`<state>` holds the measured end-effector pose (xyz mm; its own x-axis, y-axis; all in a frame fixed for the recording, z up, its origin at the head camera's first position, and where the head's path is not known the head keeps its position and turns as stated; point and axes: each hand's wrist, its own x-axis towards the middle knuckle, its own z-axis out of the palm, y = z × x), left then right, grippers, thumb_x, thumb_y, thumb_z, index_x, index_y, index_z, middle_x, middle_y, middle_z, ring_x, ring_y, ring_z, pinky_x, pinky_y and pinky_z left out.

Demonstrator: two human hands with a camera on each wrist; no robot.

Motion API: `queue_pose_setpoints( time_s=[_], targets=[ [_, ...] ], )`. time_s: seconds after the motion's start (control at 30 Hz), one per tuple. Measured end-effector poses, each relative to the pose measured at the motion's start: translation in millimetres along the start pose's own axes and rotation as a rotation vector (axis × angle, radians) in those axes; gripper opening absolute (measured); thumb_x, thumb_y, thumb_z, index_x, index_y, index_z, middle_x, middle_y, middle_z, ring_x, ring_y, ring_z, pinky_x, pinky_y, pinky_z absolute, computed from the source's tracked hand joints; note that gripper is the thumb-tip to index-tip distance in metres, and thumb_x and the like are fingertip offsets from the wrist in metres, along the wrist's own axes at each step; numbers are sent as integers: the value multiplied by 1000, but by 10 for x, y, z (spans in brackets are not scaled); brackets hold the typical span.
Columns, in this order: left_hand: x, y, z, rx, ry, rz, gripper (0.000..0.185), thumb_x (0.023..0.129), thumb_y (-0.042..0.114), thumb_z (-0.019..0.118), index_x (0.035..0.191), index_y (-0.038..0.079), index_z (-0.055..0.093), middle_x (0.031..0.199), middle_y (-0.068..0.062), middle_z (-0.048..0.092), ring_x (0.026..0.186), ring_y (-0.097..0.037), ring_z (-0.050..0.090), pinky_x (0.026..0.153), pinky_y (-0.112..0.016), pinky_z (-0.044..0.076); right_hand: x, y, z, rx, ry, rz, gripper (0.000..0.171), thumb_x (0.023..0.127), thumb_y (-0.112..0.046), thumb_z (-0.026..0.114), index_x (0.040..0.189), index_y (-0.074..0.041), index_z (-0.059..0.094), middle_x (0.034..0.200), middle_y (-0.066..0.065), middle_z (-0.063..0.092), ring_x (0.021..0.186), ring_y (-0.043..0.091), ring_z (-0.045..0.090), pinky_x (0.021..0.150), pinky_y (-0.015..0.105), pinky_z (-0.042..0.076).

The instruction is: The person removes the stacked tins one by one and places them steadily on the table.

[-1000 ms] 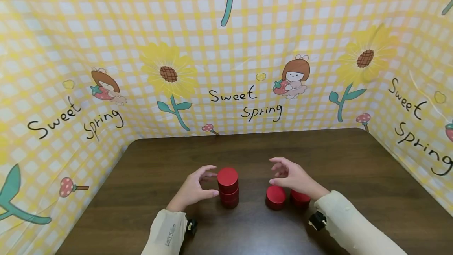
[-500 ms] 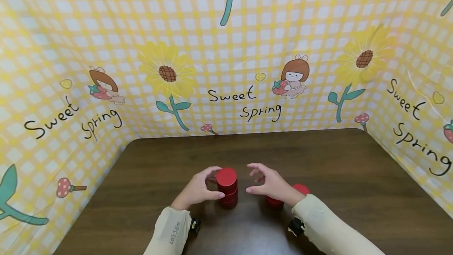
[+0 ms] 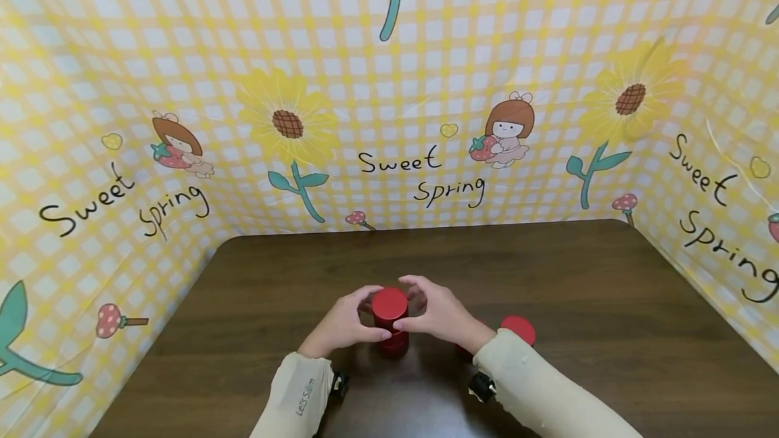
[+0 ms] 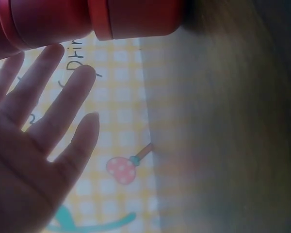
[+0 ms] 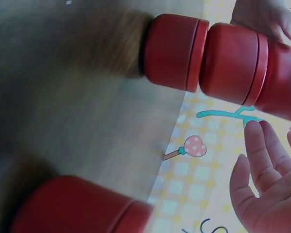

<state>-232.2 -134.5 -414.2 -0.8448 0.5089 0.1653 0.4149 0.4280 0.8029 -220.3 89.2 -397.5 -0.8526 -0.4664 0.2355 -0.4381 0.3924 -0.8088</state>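
At the lower centre of the head view, a stack of red tins (image 3: pixel 390 320) stands on the dark table (image 3: pixel 608 289). The left hand (image 3: pixel 341 323) and right hand (image 3: pixel 441 316) cup it from either side, fingers curved around it (whether they press it I cannot tell). Another red tin (image 3: pixel 518 328) sits to the right. The backdrop (image 3: pixel 420 174) reads "Sweet Spring"; the left sleeve (image 3: pixel 301 397) reads "LesSlim".
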Motion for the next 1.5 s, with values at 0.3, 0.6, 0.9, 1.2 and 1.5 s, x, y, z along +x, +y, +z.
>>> queue_pose_setpoints(
  time_s=[0.3,0.6,0.9,1.2,1.5],
  targets=[
    [10,-48,36,14,-29,-5,64,74,22,81,127,0,53,115,-9,63,102,-25,59,89,-47,47,35,-60,54,11,-24,26,68,78,-22,80,134,0,48,110,9,62,90,19,61,75,30,52],
    [33,-84,83,35,-58,-23,58,73,21,82,122,2,56,114,-7,63,101,-23,59,89,-43,48,66,-105,95,-72,-15,33,71,77,-25,80,136,-2,49,116,9,61,95,18,60,79,33,52],
    [40,-76,104,35,-28,-18,58,74,22,82,121,2,57,112,-7,64,99,-22,60,87,-41,48,65,-104,95,-51,-7,23,61,77,-22,80,128,-2,54,111,7,63,91,17,60,75,29,51],
    [29,-76,112,33,-34,-14,50,76,21,81,117,3,59,108,-5,66,94,-20,60,84,-36,50,68,-116,95,-28,-13,50,56,79,-21,78,126,-3,55,107,7,64,89,19,60,71,27,52],
    [40,-76,100,37,-41,1,49,76,19,81,118,4,59,109,-6,66,94,-20,60,83,-32,50,119,-141,92,-2,-26,50,56,78,-18,78,126,-1,55,114,10,61,95,21,58,78,33,53]
  ],
)
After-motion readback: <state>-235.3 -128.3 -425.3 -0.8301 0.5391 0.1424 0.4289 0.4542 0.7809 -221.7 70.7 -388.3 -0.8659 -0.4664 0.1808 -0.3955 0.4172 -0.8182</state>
